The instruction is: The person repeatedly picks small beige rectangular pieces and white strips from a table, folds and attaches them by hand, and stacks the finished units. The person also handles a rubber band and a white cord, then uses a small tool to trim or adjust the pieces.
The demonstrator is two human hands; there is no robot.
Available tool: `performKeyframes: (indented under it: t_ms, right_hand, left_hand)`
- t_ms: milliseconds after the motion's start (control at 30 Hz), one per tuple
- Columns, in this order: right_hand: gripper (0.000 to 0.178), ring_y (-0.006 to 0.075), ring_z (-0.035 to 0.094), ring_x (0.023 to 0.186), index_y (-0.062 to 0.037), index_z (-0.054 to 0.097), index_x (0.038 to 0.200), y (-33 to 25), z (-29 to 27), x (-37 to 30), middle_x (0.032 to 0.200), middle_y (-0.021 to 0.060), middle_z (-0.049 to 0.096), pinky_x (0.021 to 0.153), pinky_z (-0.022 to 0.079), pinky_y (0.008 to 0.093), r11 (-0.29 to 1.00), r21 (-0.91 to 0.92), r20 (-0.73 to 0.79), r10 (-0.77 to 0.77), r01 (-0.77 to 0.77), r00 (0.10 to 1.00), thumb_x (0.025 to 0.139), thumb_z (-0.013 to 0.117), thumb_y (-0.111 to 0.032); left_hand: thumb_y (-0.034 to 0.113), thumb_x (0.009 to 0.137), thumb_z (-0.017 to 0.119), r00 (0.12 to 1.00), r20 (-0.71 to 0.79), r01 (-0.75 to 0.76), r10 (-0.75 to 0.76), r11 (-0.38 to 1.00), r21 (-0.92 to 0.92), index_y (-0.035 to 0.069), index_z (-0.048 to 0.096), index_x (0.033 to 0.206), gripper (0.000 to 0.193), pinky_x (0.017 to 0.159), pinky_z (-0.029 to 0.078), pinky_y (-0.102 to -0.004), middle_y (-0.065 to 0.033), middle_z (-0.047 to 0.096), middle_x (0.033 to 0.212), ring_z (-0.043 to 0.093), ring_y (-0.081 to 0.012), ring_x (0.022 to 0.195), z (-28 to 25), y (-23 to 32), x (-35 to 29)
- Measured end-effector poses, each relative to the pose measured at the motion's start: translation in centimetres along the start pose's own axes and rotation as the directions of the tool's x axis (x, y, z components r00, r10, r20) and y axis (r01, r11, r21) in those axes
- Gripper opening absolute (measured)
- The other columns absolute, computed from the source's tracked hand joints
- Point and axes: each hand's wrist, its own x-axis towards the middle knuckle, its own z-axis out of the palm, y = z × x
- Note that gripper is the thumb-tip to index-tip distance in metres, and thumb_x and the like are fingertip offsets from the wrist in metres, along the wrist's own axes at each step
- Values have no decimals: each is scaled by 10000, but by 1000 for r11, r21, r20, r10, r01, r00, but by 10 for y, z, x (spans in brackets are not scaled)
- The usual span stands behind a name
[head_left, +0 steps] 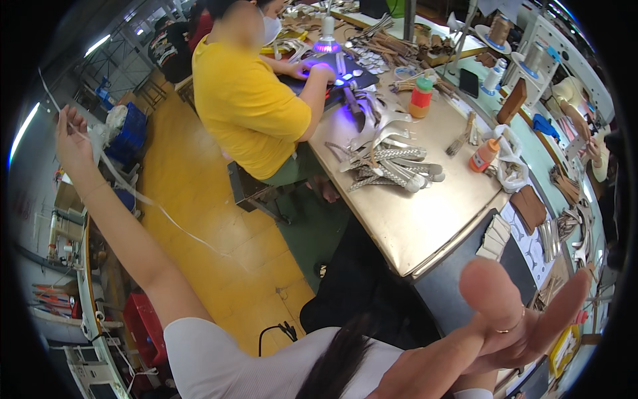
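The person's two hands are well apart. The left hand (74, 143), raised out to the left over the floor (252, 272), is closed on a thin, pale strip (126, 185); one end rises above the fingers, while the rest trails down in a long curve in front of the yellow floor tiles. The right hand (508, 332) is close to the camera, its thumb and fingers spread apart, in front of a black panel (452, 286) that lies past the near edge of the desk (428, 226). A small stack of pale, flat pieces (494, 238) sits on this panel.

On the desk, a bundle of braided silvery straps (392, 163) lies by the left edge. Toward the right edge are a brush (460, 141), an orange bottle (484, 157) and a white plastic bag (512, 174); farther up stands a red bottle with a green cap (421, 100). At the left edge, farther up, a co-worker in a yellow shirt (252, 113) sits with both hands over a dark mat (362, 76), under a lamp (327, 33) casting violet light. A brown leather piece (530, 207) lies beyond the right edge.
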Motion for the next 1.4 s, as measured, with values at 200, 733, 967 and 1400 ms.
performKeyframes:
  t_ms: [200,733,967,1400]
  right_hand:
    - [1011,511,414,1258,-99,-310,1430,7,19,-2,1344,385,402,1047,352,597,965,-113,62,-230,235,971,851,180,-768]
    - [560,263,578,1003,-15,603,1191,-9,-27,30,1139,158,583,932,414,384,147,-946,-308,-119,-290,944,977,389,-485]
    - [225,120,588,626,2,639,1047,38,-53,87,715,66,628,613,484,265,327,-850,-425,37,-412,905,939,595,-191]
    - [132,117,664,684,5,615,898,6,-27,-53,782,64,677,632,523,240,432,-581,-659,248,-690,710,954,572,-105]
  left_hand:
    - [145,931,623,996,58,-78,73,993,85,-21,630,1023,189,714,486,-260,-80,644,903,602,-138,771,27,-2,-34]
    - [-43,745,691,716,685,-308,130,940,143,38,640,800,110,676,527,-328,-112,681,906,657,-243,767,157,-16,-412]
    - [39,793,669,650,743,172,-162,983,64,7,687,896,110,727,505,-331,-97,678,840,663,-247,789,169,-29,-489]
    - [646,935,345,742,666,323,-75,911,-257,-57,488,1276,794,939,429,-398,-186,623,1131,596,-279,1022,129,-12,-275]
